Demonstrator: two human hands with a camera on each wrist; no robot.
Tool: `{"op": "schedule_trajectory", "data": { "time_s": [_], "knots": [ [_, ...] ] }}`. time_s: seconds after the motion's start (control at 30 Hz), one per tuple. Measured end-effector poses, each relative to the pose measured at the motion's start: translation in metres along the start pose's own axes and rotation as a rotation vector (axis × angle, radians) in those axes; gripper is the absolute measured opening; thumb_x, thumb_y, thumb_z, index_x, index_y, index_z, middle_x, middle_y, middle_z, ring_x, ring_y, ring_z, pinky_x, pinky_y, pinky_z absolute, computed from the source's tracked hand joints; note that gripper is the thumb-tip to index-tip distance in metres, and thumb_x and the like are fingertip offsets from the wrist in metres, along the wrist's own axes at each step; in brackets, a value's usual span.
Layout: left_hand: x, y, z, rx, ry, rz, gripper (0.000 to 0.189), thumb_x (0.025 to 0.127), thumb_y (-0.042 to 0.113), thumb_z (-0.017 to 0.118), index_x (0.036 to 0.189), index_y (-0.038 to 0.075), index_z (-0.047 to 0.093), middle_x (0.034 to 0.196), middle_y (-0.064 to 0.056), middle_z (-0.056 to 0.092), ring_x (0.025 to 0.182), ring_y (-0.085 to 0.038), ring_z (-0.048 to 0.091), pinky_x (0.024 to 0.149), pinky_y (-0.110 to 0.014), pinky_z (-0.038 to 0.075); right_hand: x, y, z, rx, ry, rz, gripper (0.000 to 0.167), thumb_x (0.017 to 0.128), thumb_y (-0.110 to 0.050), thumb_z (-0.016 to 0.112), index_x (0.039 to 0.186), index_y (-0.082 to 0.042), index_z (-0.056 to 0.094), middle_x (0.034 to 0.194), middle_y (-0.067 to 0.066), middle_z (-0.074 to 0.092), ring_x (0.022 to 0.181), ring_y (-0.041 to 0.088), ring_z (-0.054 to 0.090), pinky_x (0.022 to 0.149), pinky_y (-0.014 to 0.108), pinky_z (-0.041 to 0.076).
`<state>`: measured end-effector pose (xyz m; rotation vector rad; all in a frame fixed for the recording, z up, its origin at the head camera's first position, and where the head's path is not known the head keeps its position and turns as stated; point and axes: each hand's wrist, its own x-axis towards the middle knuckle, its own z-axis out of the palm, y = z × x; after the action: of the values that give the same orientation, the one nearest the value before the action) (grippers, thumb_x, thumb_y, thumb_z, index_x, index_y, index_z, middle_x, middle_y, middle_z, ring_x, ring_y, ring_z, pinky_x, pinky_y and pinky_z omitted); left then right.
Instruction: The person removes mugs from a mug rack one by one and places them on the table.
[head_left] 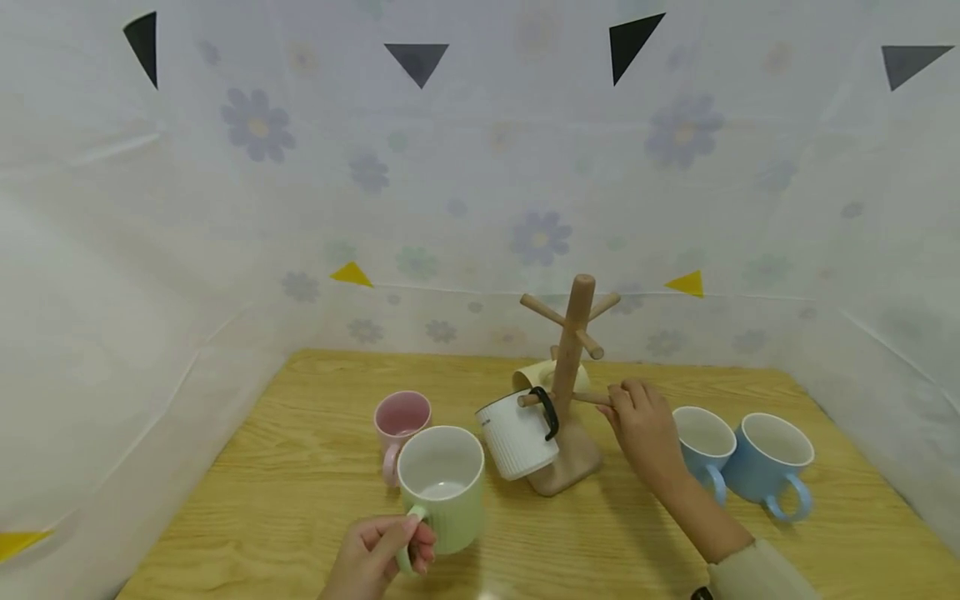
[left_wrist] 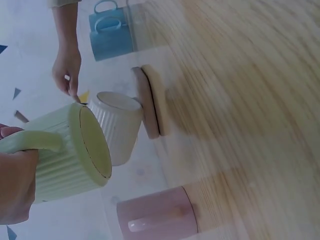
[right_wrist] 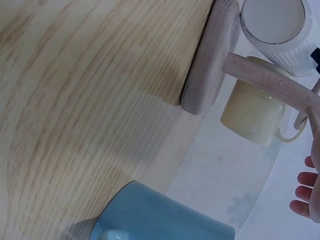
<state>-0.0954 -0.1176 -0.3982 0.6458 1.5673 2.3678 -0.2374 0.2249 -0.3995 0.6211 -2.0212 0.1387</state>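
My left hand [head_left: 378, 554] grips a light green ribbed mug [head_left: 459, 521] by its handle and holds it upright above the front of the table. The left wrist view shows the fingers wrapped round that handle [left_wrist: 42, 141]. At the wooden mug tree [head_left: 573, 342], my right hand [head_left: 647, 429] pinches the end of a lower right peg [head_left: 592, 399]. A white ribbed mug [head_left: 517, 437] with a black handle hangs tilted from a lower front peg. Behind the post, a cream mug [right_wrist: 252, 112] hangs by its handle, partly hidden in the head view.
A pink mug [head_left: 401, 417] stands left of the tree, partly behind the green mug. Two blue mugs, one nearer [head_left: 701, 442] and one farther right [head_left: 772, 458], stand side by side beyond my right forearm. Upper pegs [head_left: 542, 309] stick out bare. A patterned white sheet [head_left: 450, 208] hangs behind.
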Motion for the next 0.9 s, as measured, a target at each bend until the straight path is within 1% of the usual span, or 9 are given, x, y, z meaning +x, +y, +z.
{"op": "schedule_trajectory", "data": {
  "time_s": [0.07,0.13,0.3,0.43,0.57,0.73,0.83,0.9],
  "knots": [
    [-0.004,0.002,-0.006,0.003,0.010,0.031,0.042,0.099,0.003,0.034,0.090,0.018,0.072,0.082,0.010,0.068,0.074,0.000,0.060,0.068,-0.014,0.050,0.000,0.000,0.000,-0.006,0.014,-0.003,0.049,0.096,-0.036,0.038,0.087,0.006,0.061,0.081,0.018,0.056,0.071,0.032,0.056,0.059,0.042,0.049],
    [-0.008,0.005,-0.011,0.008,0.026,0.050,0.044,0.099,0.002,0.032,0.091,0.018,0.072,0.083,0.010,0.069,0.074,0.000,0.060,0.068,-0.014,0.050,0.000,0.000,0.001,-0.005,0.025,-0.006,0.048,0.096,-0.036,0.039,0.087,0.006,0.061,0.080,0.018,0.056,0.070,0.032,0.056,0.057,0.042,0.049],
    [-0.018,0.012,-0.025,0.039,0.075,0.082,0.047,0.099,-0.001,0.029,0.093,0.017,0.072,0.084,0.009,0.069,0.074,-0.001,0.060,0.068,-0.015,0.050,0.000,0.000,0.002,-0.002,0.024,0.002,0.048,0.096,-0.037,0.039,0.087,0.005,0.062,0.079,0.017,0.057,0.070,0.032,0.056,0.057,0.042,0.049],
    [-0.022,0.017,-0.035,0.075,0.122,0.144,0.049,0.098,-0.004,0.027,0.093,0.015,0.072,0.083,0.008,0.069,0.076,-0.002,0.061,0.068,-0.016,0.051,0.000,-0.001,0.001,0.001,0.039,0.019,0.047,0.095,-0.037,0.040,0.087,0.004,0.062,0.079,0.019,0.058,0.069,0.033,0.056,0.057,0.043,0.049],
    [-0.024,0.020,-0.044,0.114,0.201,0.199,0.049,0.097,-0.006,0.028,0.089,0.012,0.073,0.081,0.006,0.069,0.074,-0.002,0.062,0.066,-0.017,0.051,0.000,-0.002,0.001,0.009,0.065,0.023,0.045,0.093,-0.036,0.042,0.088,0.004,0.062,0.079,0.021,0.058,0.068,0.034,0.055,0.055,0.044,0.048],
    [-0.027,0.020,-0.053,0.124,0.299,0.258,0.047,0.097,-0.007,0.030,0.086,0.008,0.073,0.078,0.003,0.070,0.071,-0.004,0.062,0.063,-0.017,0.051,0.000,-0.002,0.001,0.015,0.070,0.025,0.045,0.093,-0.037,0.043,0.090,0.004,0.062,0.079,0.021,0.058,0.067,0.034,0.055,0.054,0.044,0.047],
    [-0.029,0.020,-0.058,0.150,0.374,0.248,0.044,0.097,-0.005,0.032,0.083,0.008,0.073,0.076,0.002,0.070,0.069,-0.004,0.061,0.061,-0.016,0.050,0.000,-0.002,0.000,0.017,0.070,0.029,0.045,0.093,-0.037,0.043,0.090,0.003,0.063,0.080,0.022,0.059,0.068,0.034,0.055,0.054,0.044,0.047],
    [-0.030,0.021,-0.061,0.177,0.426,0.229,0.043,0.097,-0.003,0.034,0.082,0.008,0.073,0.075,0.002,0.069,0.068,-0.004,0.061,0.060,-0.016,0.050,0.000,-0.002,0.000,0.018,0.069,0.031,0.044,0.092,-0.036,0.044,0.090,0.003,0.063,0.080,0.022,0.059,0.068,0.035,0.056,0.054,0.045,0.048]
  ]
}}
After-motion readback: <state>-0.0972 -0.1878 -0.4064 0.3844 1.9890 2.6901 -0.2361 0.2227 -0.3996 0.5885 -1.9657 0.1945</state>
